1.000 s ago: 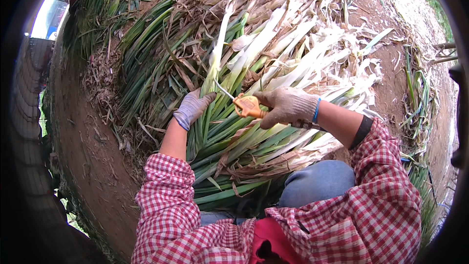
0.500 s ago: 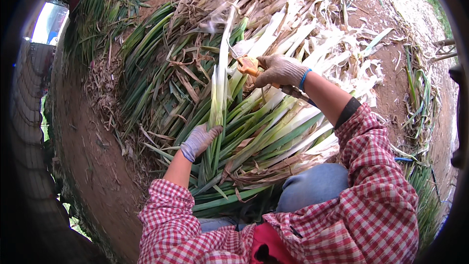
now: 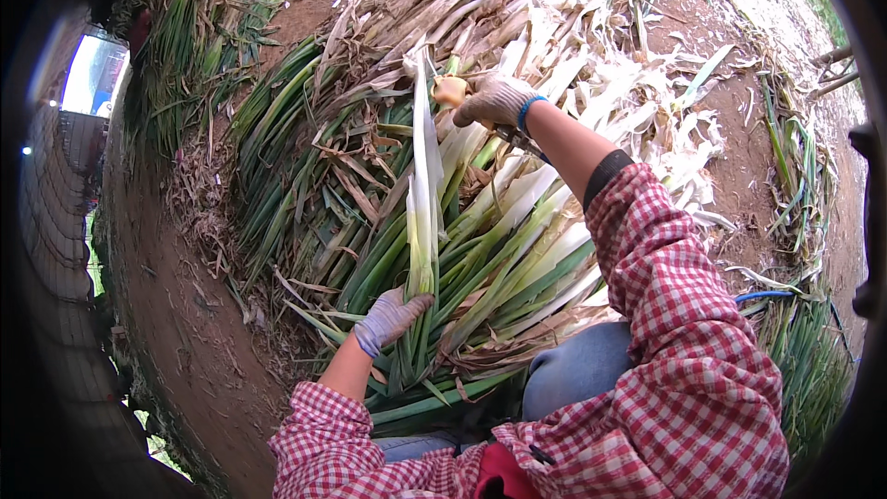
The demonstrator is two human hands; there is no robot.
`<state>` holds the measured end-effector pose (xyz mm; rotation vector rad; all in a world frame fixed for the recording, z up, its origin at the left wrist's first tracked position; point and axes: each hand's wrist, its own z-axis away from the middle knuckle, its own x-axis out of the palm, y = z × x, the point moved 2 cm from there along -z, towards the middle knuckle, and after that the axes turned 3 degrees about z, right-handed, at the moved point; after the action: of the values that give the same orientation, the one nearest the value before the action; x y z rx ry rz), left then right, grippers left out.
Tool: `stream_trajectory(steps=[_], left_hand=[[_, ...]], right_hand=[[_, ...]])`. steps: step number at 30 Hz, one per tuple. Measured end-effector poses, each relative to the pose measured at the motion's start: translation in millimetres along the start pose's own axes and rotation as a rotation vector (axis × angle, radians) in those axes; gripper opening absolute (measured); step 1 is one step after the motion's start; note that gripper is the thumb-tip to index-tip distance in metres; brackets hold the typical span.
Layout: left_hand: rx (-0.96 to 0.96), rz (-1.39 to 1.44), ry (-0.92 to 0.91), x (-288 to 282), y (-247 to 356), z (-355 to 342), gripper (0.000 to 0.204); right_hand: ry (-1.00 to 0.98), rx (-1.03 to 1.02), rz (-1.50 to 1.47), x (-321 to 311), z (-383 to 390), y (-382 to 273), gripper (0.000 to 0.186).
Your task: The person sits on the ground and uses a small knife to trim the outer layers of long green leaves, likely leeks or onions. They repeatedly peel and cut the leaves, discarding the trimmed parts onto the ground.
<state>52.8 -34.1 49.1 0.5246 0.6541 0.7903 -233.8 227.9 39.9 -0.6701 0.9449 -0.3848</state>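
Note:
My gloved left hand (image 3: 394, 318) is closed around the green leaves of a long leek (image 3: 421, 166). The leek's white shank points away from me, nearly upright in the picture, with its root end farthest off. In my gloved right hand (image 3: 497, 102) is an orange air blow gun (image 3: 450, 91), with a metal fitting and a hose behind the grip. Its head is close beside the right side of the white shank, near the root end. Whether the two touch I cannot tell. Beneath both hands spreads a big heap of leeks (image 3: 517, 249), green leaves toward me and to the left.
Dry, peeled-off leaf skins (image 3: 637, 102) cover the heap's far and right parts. Another bunch of leeks (image 3: 185, 65) lies at the far left, and more green leaves (image 3: 804, 379) at the right edge. Brown soil (image 3: 176, 314) borders the heap. My knee (image 3: 577, 374) is close to it.
My left hand has drawn the leek toward me and slightly right. The right hand and blow gun have moved farther away and to the left, along the shank.

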Motion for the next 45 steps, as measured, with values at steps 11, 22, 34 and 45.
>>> stream_trajectory(steps=[11, 22, 34, 45], left_hand=[[-0.174, 0.11, -0.251, -19.4, -36.5, 14.6, 0.055], [-0.228, -0.033, -0.421, -16.1, -19.2, 32.4, 0.054], [0.343, -1.077, 0.658, -59.4, 43.7, -10.7, 0.067], [-0.012, 0.85, -0.761, 211.2, 153.7, -46.9, 0.048]], right_hand=[[-0.051, -0.046, 0.026, 14.7, 49.1, -2.5, 0.08], [0.012, 0.04, -0.082, 2.5, 63.7, 21.0, 0.054], [-0.099, 0.149, -0.581, 5.3, 166.2, 102.7, 0.063], [-0.018, 0.286, -0.919, 24.4, 193.9, 82.5, 0.059]])
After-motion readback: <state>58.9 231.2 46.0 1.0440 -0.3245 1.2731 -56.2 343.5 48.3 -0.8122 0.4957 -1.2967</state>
